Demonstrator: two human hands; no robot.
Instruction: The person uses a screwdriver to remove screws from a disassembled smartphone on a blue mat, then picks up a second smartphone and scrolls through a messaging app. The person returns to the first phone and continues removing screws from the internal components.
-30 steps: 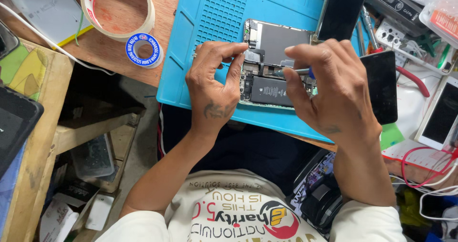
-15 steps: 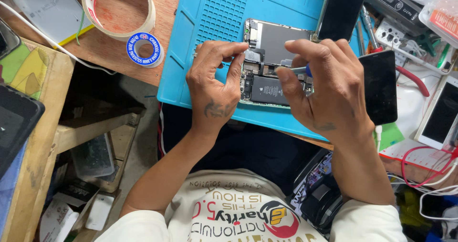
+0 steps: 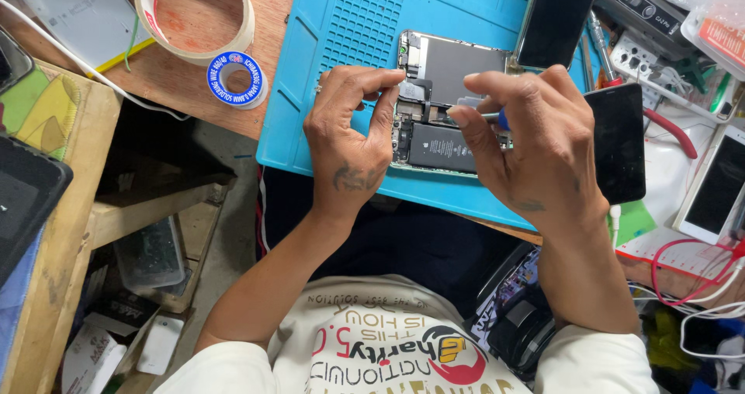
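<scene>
Hands curl over the opened phone (image 3: 434, 99): left hand (image 3: 349, 142) pinching its edge, right hand (image 3: 535, 149) gripping a screwdriver (image 3: 497, 118).

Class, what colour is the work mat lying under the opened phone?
The mat is bright blue, seen clearly in the head view.

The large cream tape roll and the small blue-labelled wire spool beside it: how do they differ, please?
The large cream tape roll is far wider, with a thin wall and a big open centre; the small blue-labelled wire spool is compact, with a thick blue face and a small hole. Both lie flat on the wooden bench, touching.
</scene>
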